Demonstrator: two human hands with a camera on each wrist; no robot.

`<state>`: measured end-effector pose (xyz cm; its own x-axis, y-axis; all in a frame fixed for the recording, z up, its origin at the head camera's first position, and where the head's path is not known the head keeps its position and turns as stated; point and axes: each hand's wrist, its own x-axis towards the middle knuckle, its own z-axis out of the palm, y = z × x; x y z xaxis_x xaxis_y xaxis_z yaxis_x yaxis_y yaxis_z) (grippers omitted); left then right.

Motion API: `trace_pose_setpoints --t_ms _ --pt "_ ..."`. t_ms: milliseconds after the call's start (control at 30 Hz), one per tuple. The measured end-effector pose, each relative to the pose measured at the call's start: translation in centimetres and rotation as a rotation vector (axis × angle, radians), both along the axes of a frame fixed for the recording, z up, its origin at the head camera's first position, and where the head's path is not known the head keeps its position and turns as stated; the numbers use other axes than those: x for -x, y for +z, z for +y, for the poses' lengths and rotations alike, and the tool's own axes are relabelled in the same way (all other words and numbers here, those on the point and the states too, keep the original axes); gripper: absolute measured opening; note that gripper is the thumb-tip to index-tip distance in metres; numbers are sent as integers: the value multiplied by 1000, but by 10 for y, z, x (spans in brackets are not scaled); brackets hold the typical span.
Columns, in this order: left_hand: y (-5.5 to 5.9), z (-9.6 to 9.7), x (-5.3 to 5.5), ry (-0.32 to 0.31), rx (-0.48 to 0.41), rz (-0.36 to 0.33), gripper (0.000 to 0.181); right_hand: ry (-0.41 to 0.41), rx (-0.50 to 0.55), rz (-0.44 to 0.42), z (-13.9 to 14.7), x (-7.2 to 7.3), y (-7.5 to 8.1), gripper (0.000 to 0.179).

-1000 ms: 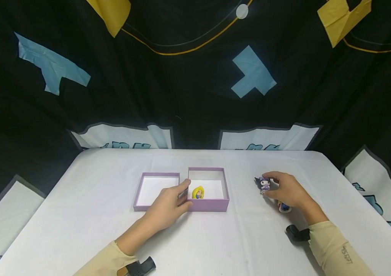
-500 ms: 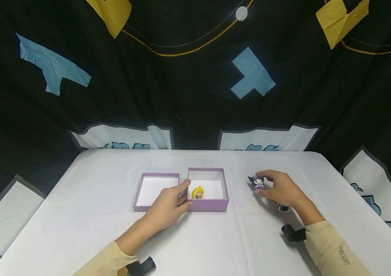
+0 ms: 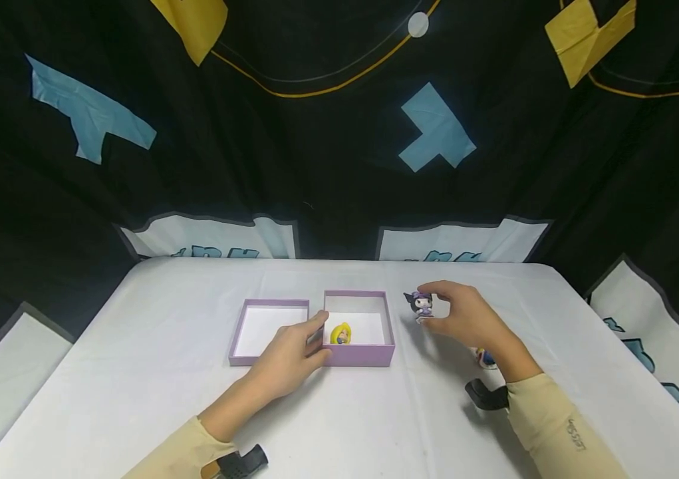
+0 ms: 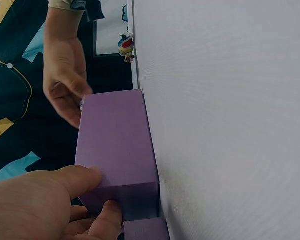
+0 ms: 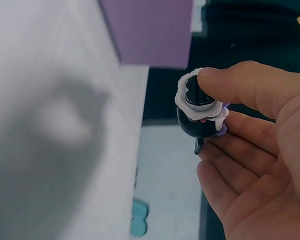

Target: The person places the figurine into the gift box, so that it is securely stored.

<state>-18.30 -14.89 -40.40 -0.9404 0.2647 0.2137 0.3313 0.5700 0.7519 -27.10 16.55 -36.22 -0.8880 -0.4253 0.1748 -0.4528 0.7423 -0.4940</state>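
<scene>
Between thumb and fingers, my right hand (image 3: 465,318) pinches a small black, white and purple figurine (image 3: 421,304), held above the table to the right of the box. The right wrist view shows the figurine's underside (image 5: 199,95) with the thumb against its base. My left hand (image 3: 292,356) grips the near left corner of a purple open box (image 3: 360,357), its thumb on the front wall. Inside that box lies a yellow-haired figurine (image 3: 341,333). A second figurine in blue, red and white (image 3: 485,359) is on the table, partly hidden behind my right wrist.
A shallow purple lid (image 3: 245,361), white inside, lies left of the box, partly behind my left hand. White cloth covers the table (image 3: 339,426). A dark patterned curtain (image 3: 303,159) hangs behind its far edge.
My right hand has moved left and away from me with the black and purple figurine, lifting it toward the box. My left hand stays on the box.
</scene>
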Motion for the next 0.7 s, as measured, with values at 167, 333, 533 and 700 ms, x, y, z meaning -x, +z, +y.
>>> trace_pose_setpoints --t_ms 167,333,533,700 --pt "-1 0 1 -6 0 4 64 48 33 5 -18 -6 9 54" --pt "-1 -1 1 -17 3 15 63 91 41 10 -37 -12 10 53" --pt "-2 -1 2 -18 16 27 63 102 20 8 -58 -14 9 52" --pt "-2 -1 2 -11 32 37 62 120 5 3 -72 -15 6 52"
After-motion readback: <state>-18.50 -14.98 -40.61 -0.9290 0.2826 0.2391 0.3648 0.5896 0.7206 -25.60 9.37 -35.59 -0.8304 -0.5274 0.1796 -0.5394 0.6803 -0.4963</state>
